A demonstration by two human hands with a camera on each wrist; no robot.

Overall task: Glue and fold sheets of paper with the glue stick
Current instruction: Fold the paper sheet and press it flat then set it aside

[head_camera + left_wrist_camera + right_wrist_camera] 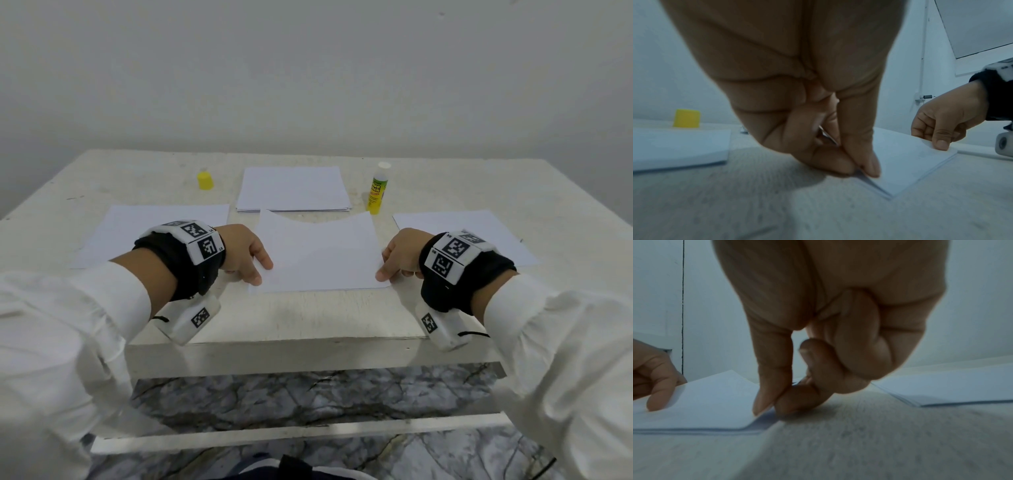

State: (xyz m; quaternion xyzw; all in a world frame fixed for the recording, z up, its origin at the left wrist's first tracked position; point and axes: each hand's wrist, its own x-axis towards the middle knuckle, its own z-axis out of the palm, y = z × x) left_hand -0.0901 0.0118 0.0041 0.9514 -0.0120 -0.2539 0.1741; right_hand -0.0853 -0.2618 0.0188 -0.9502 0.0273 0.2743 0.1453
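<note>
Paper lies in four places on the white table, and going from the left: one flat sheet is partly covered by the left wrist band, and a yellow cap stands behind it near the far edge. Next comes the left hand, its thumb and forefinger pinching the near left edge of the middle sheet; the left wrist view shows the thumb on top and a bent finger beneath, while the other fingers are curled under the palm and hard to make out. That middle sheet rests at the table's centre, folded over so two layers show at its near edge, and its far edge sags in a curve between two raised corners. Behind it is a stack of sheets, its near edge partly hidden by those corners. Just right of the stack stands the glue stick, upright and uncapped, its label too small to read. The right hand pinches the middle sheet's near right corner, lifting the top layer slightly off the one below; in the right wrist view the remaining fingers are tucked into the palm. Farthest right lies another sheet, its near part hidden behind the right wrist band.
</note>
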